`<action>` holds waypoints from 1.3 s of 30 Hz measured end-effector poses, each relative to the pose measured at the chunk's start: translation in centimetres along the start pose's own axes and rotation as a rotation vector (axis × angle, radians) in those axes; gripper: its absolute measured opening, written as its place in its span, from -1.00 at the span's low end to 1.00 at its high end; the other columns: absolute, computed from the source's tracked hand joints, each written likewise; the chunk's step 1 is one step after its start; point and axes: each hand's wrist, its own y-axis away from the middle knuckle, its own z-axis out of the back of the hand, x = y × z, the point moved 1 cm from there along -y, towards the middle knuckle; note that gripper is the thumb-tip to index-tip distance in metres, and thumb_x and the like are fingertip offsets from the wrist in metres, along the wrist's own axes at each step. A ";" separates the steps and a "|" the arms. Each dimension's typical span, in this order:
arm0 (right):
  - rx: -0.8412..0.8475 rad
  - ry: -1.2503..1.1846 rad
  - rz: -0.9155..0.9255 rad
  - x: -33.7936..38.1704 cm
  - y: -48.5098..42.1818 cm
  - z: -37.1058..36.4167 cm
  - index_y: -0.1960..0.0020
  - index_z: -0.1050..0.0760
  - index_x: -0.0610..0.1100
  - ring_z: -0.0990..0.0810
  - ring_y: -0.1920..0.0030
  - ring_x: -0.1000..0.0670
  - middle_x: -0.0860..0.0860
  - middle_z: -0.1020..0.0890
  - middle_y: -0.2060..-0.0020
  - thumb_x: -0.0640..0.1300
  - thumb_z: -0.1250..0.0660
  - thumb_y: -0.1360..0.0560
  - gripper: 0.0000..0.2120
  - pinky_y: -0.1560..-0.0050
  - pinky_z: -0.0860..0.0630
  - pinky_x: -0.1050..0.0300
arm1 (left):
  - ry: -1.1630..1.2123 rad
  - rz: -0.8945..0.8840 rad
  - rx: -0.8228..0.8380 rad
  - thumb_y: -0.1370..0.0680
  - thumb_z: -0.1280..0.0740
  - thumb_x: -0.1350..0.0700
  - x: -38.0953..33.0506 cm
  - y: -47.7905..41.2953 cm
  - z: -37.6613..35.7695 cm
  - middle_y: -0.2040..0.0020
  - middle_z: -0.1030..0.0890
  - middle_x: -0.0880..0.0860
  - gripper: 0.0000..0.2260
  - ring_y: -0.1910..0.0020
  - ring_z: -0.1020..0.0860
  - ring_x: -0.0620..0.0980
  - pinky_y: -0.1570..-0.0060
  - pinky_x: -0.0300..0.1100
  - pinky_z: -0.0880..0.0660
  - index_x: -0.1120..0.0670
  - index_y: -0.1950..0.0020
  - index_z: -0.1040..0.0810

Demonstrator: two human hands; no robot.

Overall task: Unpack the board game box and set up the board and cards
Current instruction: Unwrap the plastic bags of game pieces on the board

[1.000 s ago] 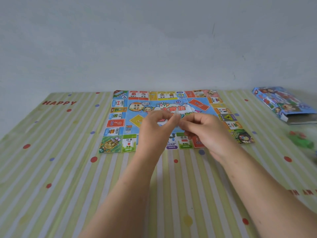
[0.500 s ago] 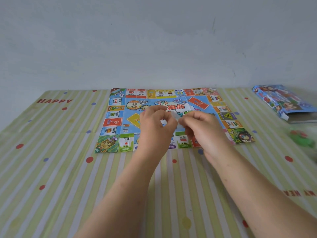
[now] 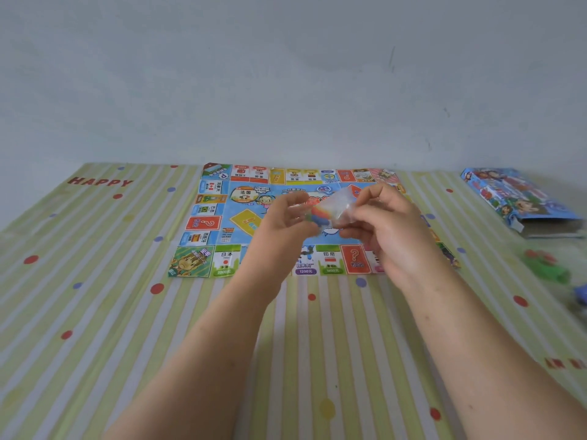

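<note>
The colourful game board (image 3: 219,223) lies unfolded and flat on the striped tablecloth, against the wall. Above its middle both hands hold a small clear plastic bag (image 3: 333,208) with coloured pieces inside. My left hand (image 3: 286,223) has its fingers curled at the bag's left end. My right hand (image 3: 387,223) pinches the bag's right end between thumb and fingers. The blue game box (image 3: 521,201) lies on the table at the far right, its open end facing me.
The green-striped, dotted tablecloth (image 3: 95,312) covers the whole table, and a grey wall rises right behind the board. Blurred green (image 3: 546,265) and blue (image 3: 581,295) items lie near the right edge, below the box.
The hands have drawn a little apart and risen slightly, and the clear bag with coloured pieces now shows stretched between them. The camera has tilted a bit upward.
</note>
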 end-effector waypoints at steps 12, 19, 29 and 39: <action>0.056 0.259 0.004 0.5 -0.3 0.9 0.11 -0.68 -0.06 -0.67 0.25 0.01 -0.06 -0.72 0.20 -0.30 -0.38 -0.49 -0.82 0.15 -0.60 0.13 | 0.241 0.077 -0.076 -0.56 -0.29 0.31 -0.9 -0.6 -0.8 0.11 -0.67 0.13 -0.87 0.17 -0.65 0.03 0.06 -0.19 -0.61 0.17 -0.05 -0.58; 0.039 0.388 0.066 2.2 -0.6 3.5 0.03 -0.68 -0.07 -0.60 0.29 0.03 0.08 -0.69 0.26 -0.24 -0.44 -0.47 -0.87 0.18 -0.61 0.15 | 0.242 0.141 -0.026 -0.55 -0.29 0.34 -1.8 -1.4 -4.3 0.20 -0.65 0.13 -0.89 0.20 -0.65 0.02 0.10 -0.20 -0.64 0.21 0.10 -0.60; 0.042 0.562 0.133 1.0 -1.0 6.9 0.03 -0.70 -0.04 -0.68 0.13 0.15 0.11 -0.72 0.12 -0.16 -0.47 -0.44 -0.88 -0.02 -0.61 0.18 | 0.261 0.156 0.049 -0.52 -0.38 0.25 -0.2 -2.1 -7.0 0.03 -0.67 0.22 -0.92 0.04 -0.67 0.09 -0.02 -0.13 -0.61 0.25 0.04 -0.62; 0.067 0.513 0.085 0.9 -1.3 8.0 0.12 -0.64 -0.15 -0.66 0.16 0.10 0.00 -0.70 0.19 -0.22 -0.47 -0.41 -0.94 0.12 -0.54 0.30 | 0.283 0.109 0.051 -0.52 -0.36 0.31 0.3 -2.3 -8.2 0.12 -0.67 0.20 -0.97 0.09 -0.67 0.11 0.08 -0.13 -0.64 0.23 0.06 -0.58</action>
